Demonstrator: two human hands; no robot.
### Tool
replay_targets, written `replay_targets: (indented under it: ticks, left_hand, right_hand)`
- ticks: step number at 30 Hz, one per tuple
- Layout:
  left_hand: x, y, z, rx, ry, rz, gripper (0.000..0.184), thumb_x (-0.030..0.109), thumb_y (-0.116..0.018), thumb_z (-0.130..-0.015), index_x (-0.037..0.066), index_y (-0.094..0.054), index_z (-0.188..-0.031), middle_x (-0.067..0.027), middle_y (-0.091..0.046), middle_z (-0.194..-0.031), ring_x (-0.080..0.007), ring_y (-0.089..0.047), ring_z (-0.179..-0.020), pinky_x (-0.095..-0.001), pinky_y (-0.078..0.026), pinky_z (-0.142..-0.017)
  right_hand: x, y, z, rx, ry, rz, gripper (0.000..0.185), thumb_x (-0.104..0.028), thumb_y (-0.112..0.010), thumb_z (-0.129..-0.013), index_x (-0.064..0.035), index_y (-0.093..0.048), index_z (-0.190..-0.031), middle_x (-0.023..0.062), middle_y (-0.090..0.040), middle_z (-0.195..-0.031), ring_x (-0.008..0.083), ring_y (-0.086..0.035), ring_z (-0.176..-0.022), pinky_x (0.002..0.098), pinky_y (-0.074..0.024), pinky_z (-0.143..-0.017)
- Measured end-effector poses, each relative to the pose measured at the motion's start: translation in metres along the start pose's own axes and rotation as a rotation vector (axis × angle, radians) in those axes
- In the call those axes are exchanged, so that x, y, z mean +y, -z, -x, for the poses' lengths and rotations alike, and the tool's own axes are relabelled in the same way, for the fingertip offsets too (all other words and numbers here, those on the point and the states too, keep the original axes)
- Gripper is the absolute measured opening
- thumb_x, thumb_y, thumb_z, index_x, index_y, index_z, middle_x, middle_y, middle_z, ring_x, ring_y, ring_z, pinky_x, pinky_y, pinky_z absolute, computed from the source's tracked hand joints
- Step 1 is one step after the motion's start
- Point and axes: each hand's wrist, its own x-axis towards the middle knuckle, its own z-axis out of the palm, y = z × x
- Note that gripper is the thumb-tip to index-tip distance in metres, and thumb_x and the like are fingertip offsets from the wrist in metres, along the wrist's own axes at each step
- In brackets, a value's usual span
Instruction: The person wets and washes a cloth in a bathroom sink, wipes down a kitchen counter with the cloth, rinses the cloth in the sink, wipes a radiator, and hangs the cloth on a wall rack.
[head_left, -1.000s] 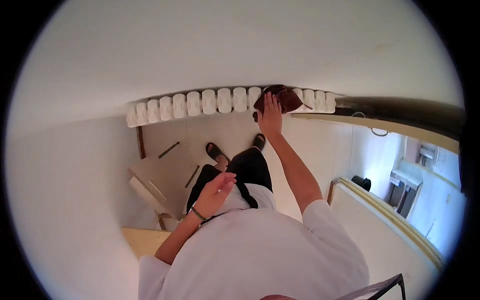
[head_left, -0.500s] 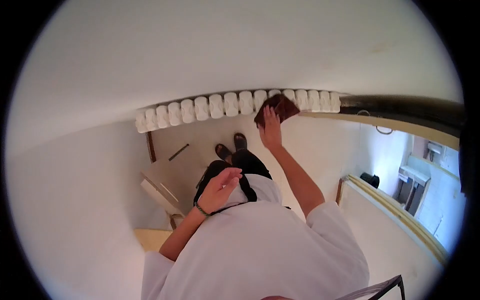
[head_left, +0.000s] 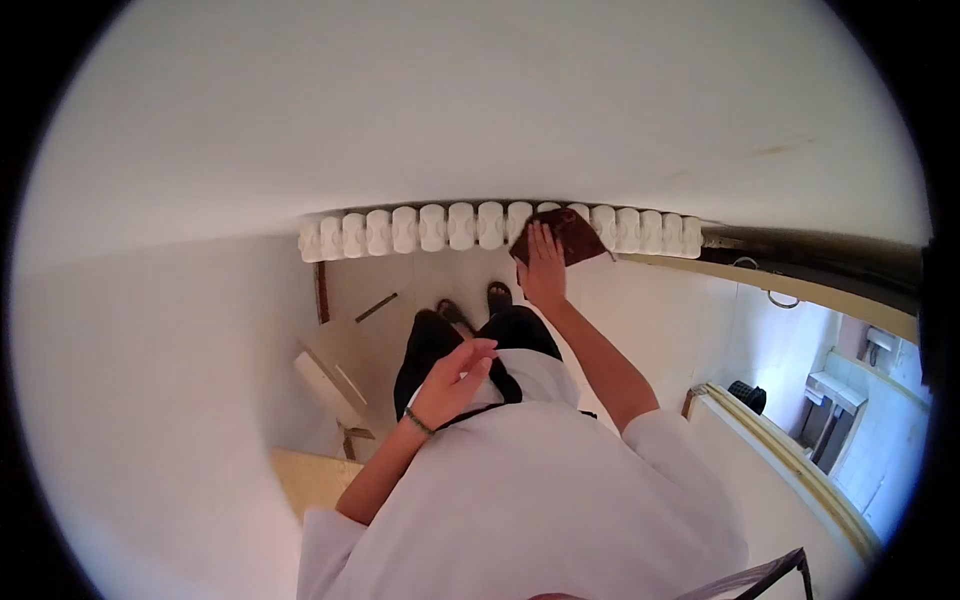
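A white ribbed radiator (head_left: 432,228) runs along the wall. Over its top, right of the middle, lies a dark red-brown cloth (head_left: 580,240). My right hand (head_left: 543,268) rests on the cloth's left part, palm down, pressing it against the radiator with the fingers fairly straight. My left hand (head_left: 455,382) hangs in front of my waist, touching nothing, its fingers slightly curled and the thumb apart. A green bracelet (head_left: 419,421) is round the left wrist.
A pale wall (head_left: 480,110) rises behind the radiator. At the left stands a light cabinet (head_left: 335,375) with a dark handle. A door edge (head_left: 790,450) and a bright room with a dark basket (head_left: 747,397) are at the right.
The camera view has shifted, so the radiator sits lower and further right. My right hand stays on the cloth, which has spread and changed its folds. One foot has moved.
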Motion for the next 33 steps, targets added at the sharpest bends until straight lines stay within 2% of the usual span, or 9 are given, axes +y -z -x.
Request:
replay_targets:
  ticks: [3, 6, 11, 15, 19, 24, 27, 31, 33]
  left_hand:
    - [-0.002, 0.002, -0.014, 0.019, -0.048, -0.011, 0.033, 0.02, -0.055, -0.103, 0.002, -0.057, -0.129, -0.0072, -0.069, -0.111, -0.0143, -0.063, -0.103, -0.0301, -0.049, -0.09]
    - [0.006, 0.005, 0.002, -0.073, 0.019, -0.028, 0.031, 0.016, -0.052, -0.104, 0.001, -0.055, -0.13, -0.0071, -0.066, -0.115, -0.0145, -0.06, -0.109, -0.0294, -0.046, -0.097]
    - [0.022, 0.026, -0.008, -0.073, -0.068, -0.044, 0.031, 0.014, -0.052, -0.104, 0.0, -0.054, -0.132, -0.0071, -0.064, -0.118, -0.0148, -0.059, -0.113, -0.0298, -0.045, -0.101]
    - [0.004, 0.038, 0.0, -0.024, -0.114, -0.034, 0.031, 0.017, -0.055, -0.103, 0.002, -0.056, -0.13, -0.0095, -0.068, -0.115, -0.017, -0.064, -0.104, -0.0311, -0.05, -0.091]
    - [0.01, 0.059, 0.011, -0.043, -0.075, -0.069, 0.031, 0.017, -0.054, -0.103, 0.002, -0.056, -0.13, -0.0108, -0.069, -0.117, -0.0177, -0.064, -0.109, -0.0312, -0.049, -0.094]
    - [0.001, 0.083, 0.023, -0.011, -0.096, -0.021, 0.032, 0.019, -0.054, -0.103, 0.002, -0.056, -0.13, -0.0104, -0.069, -0.117, -0.0175, -0.064, -0.109, -0.0312, -0.049, -0.094]
    - [0.014, 0.094, 0.034, -0.009, -0.052, -0.072, 0.033, 0.02, -0.054, -0.103, 0.002, -0.056, -0.131, -0.0109, -0.069, -0.117, -0.018, -0.064, -0.109, -0.0316, -0.049, -0.094]
    - [-0.004, 0.109, 0.039, -0.017, -0.068, -0.012, 0.034, 0.02, -0.053, -0.103, 0.001, -0.054, -0.131, -0.0101, -0.067, -0.118, -0.017, -0.062, -0.11, -0.0315, -0.048, -0.096]
    - [0.004, 0.117, 0.047, -0.024, -0.056, 0.001, 0.034, 0.02, -0.052, -0.104, 0.002, -0.053, -0.133, -0.0074, -0.065, -0.118, -0.0149, -0.059, -0.111, -0.0315, -0.046, -0.099]
  right_hand:
    - [-0.023, -0.001, -0.033, -0.004, -0.079, -0.101, 0.075, -0.032, -0.055, -0.096, 0.0037, -0.024, -0.155, 0.0183, -0.023, -0.164, 0.0339, -0.028, -0.148, 0.0487, -0.0256, -0.119]
    - [-0.039, 0.027, -0.013, -0.22, -0.019, 0.119, 0.078, -0.033, -0.056, -0.096, 0.0039, -0.022, -0.156, 0.0164, -0.02, -0.165, 0.0314, -0.024, -0.15, 0.0472, -0.0238, -0.121]
    - [-0.042, 0.006, -0.008, -0.108, 0.016, -0.056, 0.071, -0.035, -0.052, -0.099, 0.0036, -0.029, -0.153, 0.0189, -0.028, -0.161, 0.0327, -0.025, -0.15, 0.049, -0.0236, -0.12]
    - [-0.072, -0.006, -0.042, -0.033, -0.057, -0.073, 0.07, -0.036, -0.052, -0.099, 0.0018, -0.029, -0.154, 0.0177, -0.028, -0.162, 0.0319, -0.025, -0.15, 0.049, -0.0234, -0.12]
    - [-0.087, -0.01, -0.011, -0.166, 0.099, 0.024, 0.072, -0.037, -0.052, -0.099, 0.0014, -0.027, -0.155, 0.0171, -0.022, -0.164, 0.0322, -0.025, -0.15, 0.0481, -0.0266, -0.119]
    - [-0.113, -0.015, -0.058, -0.115, -0.019, -0.05, 0.071, -0.038, -0.048, -0.101, 0.0006, -0.024, -0.156, 0.0153, -0.019, -0.166, 0.029, -0.021, -0.152, 0.0463, -0.026, -0.119]
    - [-0.139, -0.009, -0.057, -0.253, 0.003, 0.02, 0.071, -0.036, -0.048, -0.101, 0.001, -0.024, -0.156, 0.0166, -0.021, -0.165, 0.0298, -0.022, -0.151, 0.0463, -0.0265, -0.119]
    - [-0.158, -0.037, -0.05, -0.149, 0.075, -0.013, 0.072, -0.037, -0.049, -0.101, 0.0011, -0.024, -0.156, 0.0183, -0.022, -0.164, 0.0316, -0.025, -0.15, 0.0464, -0.0282, -0.118]
    - [-0.179, -0.041, -0.076, -0.202, -0.029, -0.06, 0.071, -0.041, -0.044, -0.103, -0.0022, -0.02, -0.158, 0.0126, -0.017, -0.167, 0.0293, -0.023, -0.151, 0.0461, -0.0276, -0.119]
